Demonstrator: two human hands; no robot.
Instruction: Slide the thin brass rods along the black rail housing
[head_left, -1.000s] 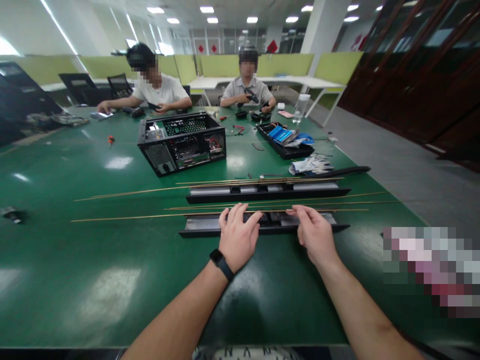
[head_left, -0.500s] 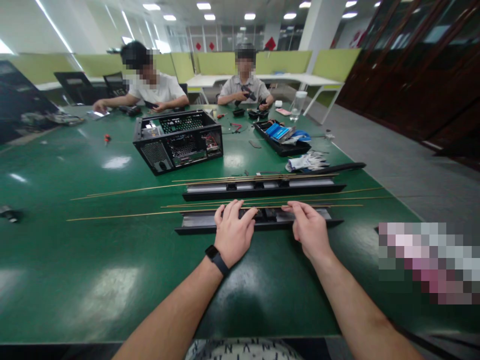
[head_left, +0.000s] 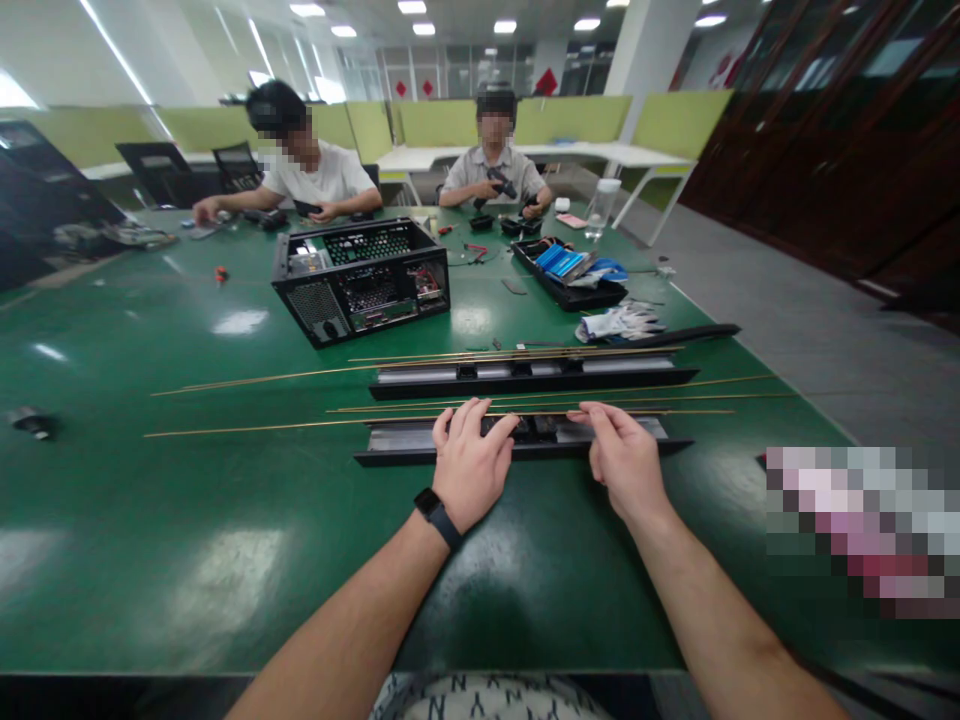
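Observation:
My left hand (head_left: 474,462), with a dark watch (head_left: 428,502) at the wrist, rests over the middle of the near black channel (head_left: 397,459). Its fingers are spread, and the tips reach the thin brass rods lying along the channel. To its right, my right hand (head_left: 628,462) pinches a thin brass rod (head_left: 551,413) between thumb and forefinger, just above the channel. A longer brass rod (head_left: 240,430) sticks out far to the left. Beyond lies a second black channel (head_left: 540,382) with more brass rods (head_left: 262,378) along it. My palms hide part of the near channel.
An open black computer case (head_left: 360,285) stands behind the channels. Farther right are a black tray (head_left: 570,295) with blue items, white gloves (head_left: 619,323) and a clear jug (head_left: 602,208). Two people (head_left: 322,175) sit across the green table (head_left: 187,550).
The view has shifted slightly, so things sit a little farther right. Both hands keep their places on the near channel and the rod.

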